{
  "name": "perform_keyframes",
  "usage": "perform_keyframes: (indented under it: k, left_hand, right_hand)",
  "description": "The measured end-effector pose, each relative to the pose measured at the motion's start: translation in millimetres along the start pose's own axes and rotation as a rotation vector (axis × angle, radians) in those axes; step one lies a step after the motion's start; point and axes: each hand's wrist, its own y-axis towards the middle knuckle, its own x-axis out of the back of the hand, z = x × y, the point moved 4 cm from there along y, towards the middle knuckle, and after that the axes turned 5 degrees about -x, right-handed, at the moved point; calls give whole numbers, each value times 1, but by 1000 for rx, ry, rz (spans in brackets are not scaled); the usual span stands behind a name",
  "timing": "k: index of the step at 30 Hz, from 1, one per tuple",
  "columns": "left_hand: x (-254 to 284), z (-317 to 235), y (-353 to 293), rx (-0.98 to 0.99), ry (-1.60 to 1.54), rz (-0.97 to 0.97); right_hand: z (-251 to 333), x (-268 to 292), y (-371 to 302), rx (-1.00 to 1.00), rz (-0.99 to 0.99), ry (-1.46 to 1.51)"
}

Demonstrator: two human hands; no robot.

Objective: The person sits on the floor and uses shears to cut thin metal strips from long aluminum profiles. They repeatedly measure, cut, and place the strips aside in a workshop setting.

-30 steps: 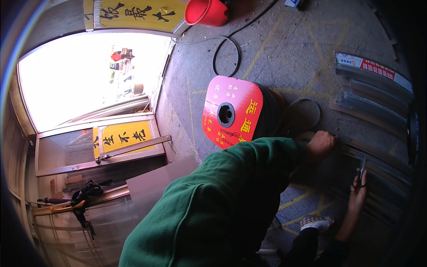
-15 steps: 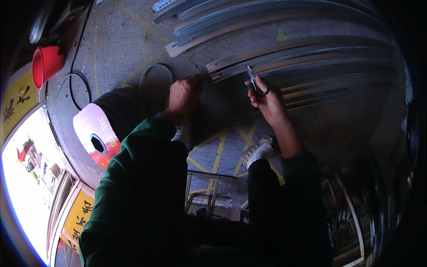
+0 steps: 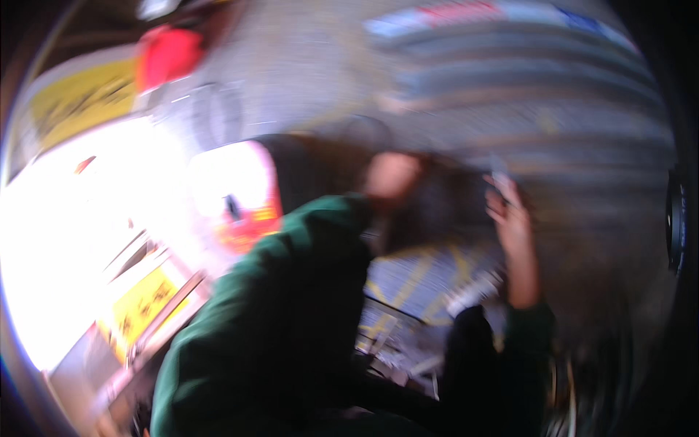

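Observation:
The whole view is smeared by motion. My right hand [image 3: 510, 207] holds a pair of scissors [image 3: 498, 164], their blades pointing up and away from me. To its left, my left hand [image 3: 393, 177] is closed in a fist shape; what its fingers grip is hidden by blur and shadow. A dark patch lies between and below the hands, too dim to tell its kind. Beside my left forearm lies a thick black roll [image 3: 295, 169] with a pink and red label [image 3: 251, 207] on its end, a dark hole in the label's middle.
Long metal profiles [image 3: 524, 80] lie stacked at the far right. A red bucket [image 3: 171, 57] stands at the far left, near a coiled hose [image 3: 217, 115]. Yellow signs [image 3: 145, 300] flank a glaring opening at left. My foot [image 3: 473, 293] rests on the yellow-marked floor.
The view has swung left, so the roll, the bucket and both hands sit farther right in the picture. The scissors remain in my right hand; my left hand stays closed.

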Motion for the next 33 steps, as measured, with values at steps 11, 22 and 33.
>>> perform_keyframes:
  k: [11,22,33]
  left_hand:
    - [-8,-2,10,-201,44,-254]
    - [-4,-1,9,-249,78,-177]
    - [-7,5,16,-228,103,-118]
  right_hand:
    - [75,167,35,254,-217,138]
    - [130,259,58,277,-316,16]
    - [47,78,-10,3,-138,0]
